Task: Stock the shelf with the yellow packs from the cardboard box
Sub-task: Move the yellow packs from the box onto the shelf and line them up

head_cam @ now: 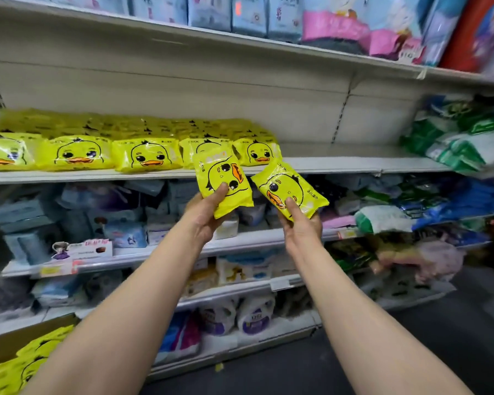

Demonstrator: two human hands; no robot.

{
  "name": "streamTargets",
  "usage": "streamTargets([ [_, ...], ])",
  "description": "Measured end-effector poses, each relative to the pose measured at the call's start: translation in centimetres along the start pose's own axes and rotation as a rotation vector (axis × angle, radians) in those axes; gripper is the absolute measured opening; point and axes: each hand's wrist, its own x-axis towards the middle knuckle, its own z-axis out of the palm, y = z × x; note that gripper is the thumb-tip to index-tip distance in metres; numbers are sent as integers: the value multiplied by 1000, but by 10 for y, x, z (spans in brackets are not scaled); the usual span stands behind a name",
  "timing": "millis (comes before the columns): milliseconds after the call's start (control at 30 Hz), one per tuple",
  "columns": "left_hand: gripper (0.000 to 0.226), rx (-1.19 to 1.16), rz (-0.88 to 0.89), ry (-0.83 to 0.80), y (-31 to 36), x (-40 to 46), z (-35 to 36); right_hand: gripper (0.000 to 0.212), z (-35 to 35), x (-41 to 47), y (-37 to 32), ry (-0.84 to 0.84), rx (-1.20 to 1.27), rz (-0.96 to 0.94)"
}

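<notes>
Left hand: grips one glossy yellow duck-face plastic pack, raised toward the shelf.
Right hand: grips a second tilted duck pack.
White metal shelf: free space right of the stocked yellow row, probably their target.
Brown cardboard box: low left, more packs inside.

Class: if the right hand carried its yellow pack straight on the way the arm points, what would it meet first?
Probably the bare shelf right of the duck packs; depth unclear. The right hand grips its yellow pack.
</notes>
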Motion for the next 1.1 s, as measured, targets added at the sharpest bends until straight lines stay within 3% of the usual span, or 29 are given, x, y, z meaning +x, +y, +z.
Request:
streamTargets([
  [167, 12, 272, 35, -30, 17, 56, 37, 34, 12, 57, -14, -3, 37, -50],
  [300, 26, 461, 138, -25, 48, 101, 63, 35, 33, 106, -23, -35, 103, -89],
  [433, 33, 545, 120, -26, 50, 138, 82, 37, 32, 142, -22, -1, 122, -90],
  [700, 12, 582, 157, -31, 48, 206, 152, 33, 40, 238, -50, -38, 112, -67],
  [967, 45, 664, 174, 76, 47, 275, 240, 27, 27, 335, -111, -102, 57, -56],
  [1100, 39, 787, 241, 205, 44, 294, 273, 26, 12, 371, -128, -120, 40, -35],
])
